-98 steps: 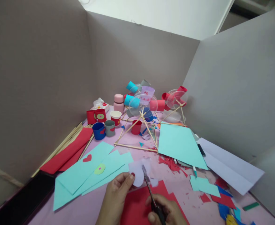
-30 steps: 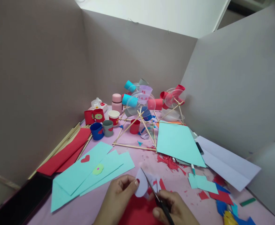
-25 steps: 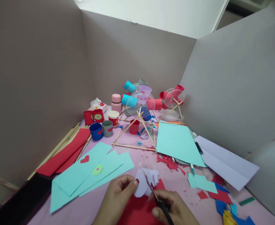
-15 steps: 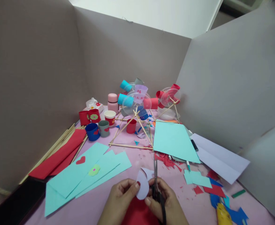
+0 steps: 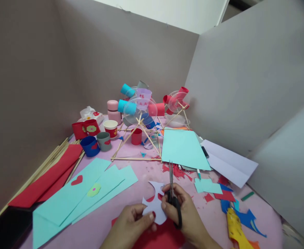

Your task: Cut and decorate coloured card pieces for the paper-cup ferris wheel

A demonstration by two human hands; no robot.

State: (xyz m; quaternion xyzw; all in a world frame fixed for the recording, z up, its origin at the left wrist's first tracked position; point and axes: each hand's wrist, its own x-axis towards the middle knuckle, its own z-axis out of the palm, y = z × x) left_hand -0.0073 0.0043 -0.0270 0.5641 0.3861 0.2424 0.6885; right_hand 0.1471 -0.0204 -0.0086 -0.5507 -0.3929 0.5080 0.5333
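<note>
Near the table's front edge, my left hand (image 5: 131, 223) pinches an irregular lavender paper piece (image 5: 155, 211) with curved notches between thumb and fingers. My right hand (image 5: 184, 211) is closed around black-handled scissors (image 5: 176, 207), whose blades point away from me and look nearly together. The right fingertips also reach the paper's right edge. A red sheet (image 5: 159, 238) lies below both hands. To the left are pale turquoise sheets (image 5: 56, 214), with a red heart (image 5: 77, 180) and a light green flower (image 5: 94, 190) on top.
Stick frames with clear discs (image 5: 131, 116) and coloured paper cups stand at the back. Paper rings (image 5: 89, 147) and a pink flask (image 5: 113, 110) are back left. Right lie a turquoise sheet (image 5: 183, 148), scraps and a yellow glue gun (image 5: 235, 224). Grey panels (image 5: 131, 45) enclose the table.
The view has turned slightly right. The rounded lavender piece seen in my left hand now shows as a wider, notched shape, turned between both hands. The scissors stay in my right hand.
</note>
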